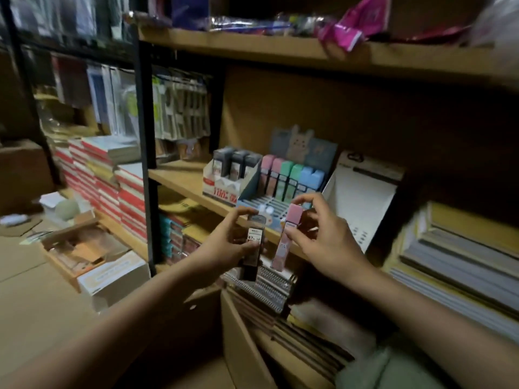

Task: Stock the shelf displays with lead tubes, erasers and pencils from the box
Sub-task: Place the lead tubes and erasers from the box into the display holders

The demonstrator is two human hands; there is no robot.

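your left hand (224, 242) is curled around a dark lead tube (253, 248) with a white label (you can read 0.7 on it), thumb and fingers gripping it upright just in front of the blue display tray (247, 198). your right hand (317, 234) pinches a pink lead tube (286, 240) near its cap, thumb and fingers closed on it, and the tube tilts a bit, its lower end hanging below the shelf edge (179, 182) that the tray stands on. the two tubes sit close side by side but i can't tell if they touch.

inside the tray, at the back, a row of pastel tubes (286, 175) stands upright in pink, green and blue, and the front slots look bare. left of the tray, touching it, is a white box (222, 186) holding dark tubes (236, 164). right of the tray stands an empty white cardboard display (362, 197). below the tray, spiral notebooks (266, 282) lie stacked.
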